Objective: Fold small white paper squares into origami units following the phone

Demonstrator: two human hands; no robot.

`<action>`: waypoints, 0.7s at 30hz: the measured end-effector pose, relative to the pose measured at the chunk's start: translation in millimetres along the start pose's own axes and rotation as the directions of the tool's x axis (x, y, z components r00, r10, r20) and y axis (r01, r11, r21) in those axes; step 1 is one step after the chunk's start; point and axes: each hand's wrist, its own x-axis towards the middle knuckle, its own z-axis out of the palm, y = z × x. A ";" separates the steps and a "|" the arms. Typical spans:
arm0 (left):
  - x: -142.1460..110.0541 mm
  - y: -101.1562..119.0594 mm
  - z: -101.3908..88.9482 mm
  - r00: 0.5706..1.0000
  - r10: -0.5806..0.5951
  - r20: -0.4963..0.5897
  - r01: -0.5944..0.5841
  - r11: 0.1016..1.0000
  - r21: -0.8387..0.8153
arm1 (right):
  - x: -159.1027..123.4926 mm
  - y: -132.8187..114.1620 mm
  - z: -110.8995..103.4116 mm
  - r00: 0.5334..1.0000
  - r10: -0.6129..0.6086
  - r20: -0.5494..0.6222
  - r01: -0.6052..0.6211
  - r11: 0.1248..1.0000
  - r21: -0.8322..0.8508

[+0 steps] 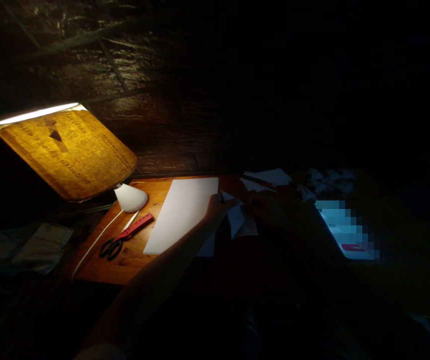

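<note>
In the dim middle of the head view, a small piece of folded white paper point(243, 222) with pointed corners and creases is between my two hands. My left hand point(217, 207) pinches its upper left part, lit from the lamp side. At its upper right edge, my right hand point(263, 204) is closed on the paper, mostly in shadow, so its fingers show only faintly. Beneath and beside my left forearm lies a stack of white paper sheets point(184, 210). Scissors point(111, 248) with black handles lie left of the stack, by a red perforated strip point(135, 227).
A lit lamp with a newsprint-patterned shade point(72, 155) and white base point(130, 197) stands at the left; its cord point(96, 245) crosses the wooden table point(98, 270). More white paper point(267, 177) and several pale folded pieces point(331, 180) lie behind. A glowing screen point(344, 235) is at right.
</note>
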 end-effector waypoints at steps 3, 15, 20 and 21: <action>-2.0 4.8 1.6 1.000 -0.003 0.007 0.003 1.000 0.006 | 0.4 3.5 1.0 1.000 0.026 -0.014 -0.026 1.000 0.017; -1.7 8.4 2.3 0.998 0.019 0.052 -0.024 0.995 0.099 | 6.0 24.2 12.2 0.999 0.024 -0.044 -0.020 0.996 0.084; -1.6 7.6 3.7 0.998 0.002 0.057 -0.006 0.997 0.076 | 7.4 31.5 17.5 0.998 0.019 -0.061 -0.010 0.988 0.153; -1.9 7.4 4.1 0.999 -0.006 0.051 0.002 0.998 0.064 | 7.8 32.1 17.7 0.998 0.020 -0.062 -0.009 0.985 0.173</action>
